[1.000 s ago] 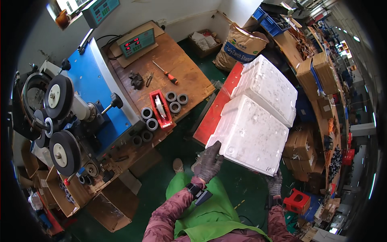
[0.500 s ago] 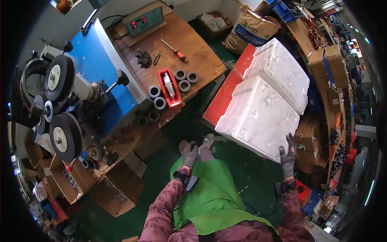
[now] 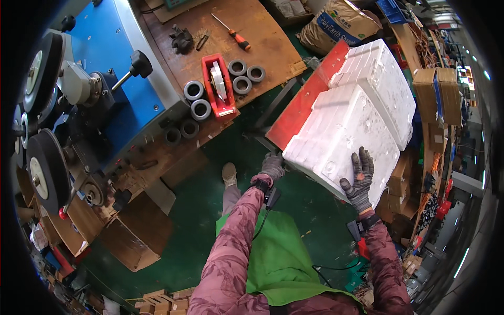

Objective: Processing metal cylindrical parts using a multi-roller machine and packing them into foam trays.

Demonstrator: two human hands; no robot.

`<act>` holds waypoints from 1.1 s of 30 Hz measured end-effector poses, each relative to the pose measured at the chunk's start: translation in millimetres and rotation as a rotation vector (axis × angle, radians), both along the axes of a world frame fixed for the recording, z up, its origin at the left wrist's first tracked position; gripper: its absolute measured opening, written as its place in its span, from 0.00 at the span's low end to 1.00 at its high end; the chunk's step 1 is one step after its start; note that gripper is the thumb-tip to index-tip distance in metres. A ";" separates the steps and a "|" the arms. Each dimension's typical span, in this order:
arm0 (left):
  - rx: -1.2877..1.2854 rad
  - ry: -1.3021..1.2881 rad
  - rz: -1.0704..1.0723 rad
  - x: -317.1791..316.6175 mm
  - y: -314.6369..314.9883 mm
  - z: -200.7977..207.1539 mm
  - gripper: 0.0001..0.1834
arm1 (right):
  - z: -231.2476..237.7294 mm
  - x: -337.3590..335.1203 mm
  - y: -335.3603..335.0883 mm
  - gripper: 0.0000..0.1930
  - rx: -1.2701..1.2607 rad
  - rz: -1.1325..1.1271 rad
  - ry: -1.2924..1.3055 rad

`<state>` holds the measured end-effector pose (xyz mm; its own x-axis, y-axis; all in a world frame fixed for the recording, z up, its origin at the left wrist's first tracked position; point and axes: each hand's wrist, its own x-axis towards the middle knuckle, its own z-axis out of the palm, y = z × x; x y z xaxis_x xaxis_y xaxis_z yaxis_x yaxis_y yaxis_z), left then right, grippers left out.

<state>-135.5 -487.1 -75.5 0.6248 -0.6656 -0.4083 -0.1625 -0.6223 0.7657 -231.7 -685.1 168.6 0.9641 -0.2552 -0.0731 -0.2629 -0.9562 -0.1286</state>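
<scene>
Two white foam boxes (image 3: 344, 134) lie side by side on a red surface (image 3: 310, 94) to the right of the wooden bench. My right hand (image 3: 360, 184), in a grey glove, rests on the nearer box with fingers spread and holds nothing. My left hand (image 3: 272, 166), also gloved in grey, is beside that box's near left corner. Its fingers look loosely bent, with nothing visible in them; whether they touch the box I cannot tell.
On the wooden bench (image 3: 273, 42) are a screwdriver (image 3: 239, 39), a red tape dispenser (image 3: 218, 86) and several dark rings (image 3: 242, 85). A blue machine with black wheels (image 3: 48, 168) stands left. Cardboard boxes (image 3: 438, 94) are stacked right; a printed sack (image 3: 338, 23) stands behind.
My left hand has reached forward and right to the foam box's corner. The right hand has moved from the box's near right edge onto its top. My view has shifted.
</scene>
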 end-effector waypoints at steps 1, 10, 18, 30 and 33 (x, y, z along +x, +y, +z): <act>-0.008 0.002 -0.005 -3.6 -4.3 4.2 0.31 | 0.6 -2.3 -4.2 0.44 -0.017 0.000 -0.012; -0.185 0.794 0.003 -47.4 62.4 113.5 0.16 | 6.0 -2.2 -9.9 0.42 -0.139 -0.006 -0.054; -0.290 0.829 0.007 -14.7 23.6 265.9 0.16 | 11.8 -15.1 -18.5 0.38 -0.037 -0.008 -0.060; -0.378 1.079 0.271 85.8 -105.2 261.5 0.37 | -0.7 -19.9 -18.0 0.32 0.121 -0.030 -0.269; -0.301 0.813 0.261 87.3 -118.7 256.7 0.24 | -0.7 -17.9 -20.0 0.28 0.175 -0.072 -0.382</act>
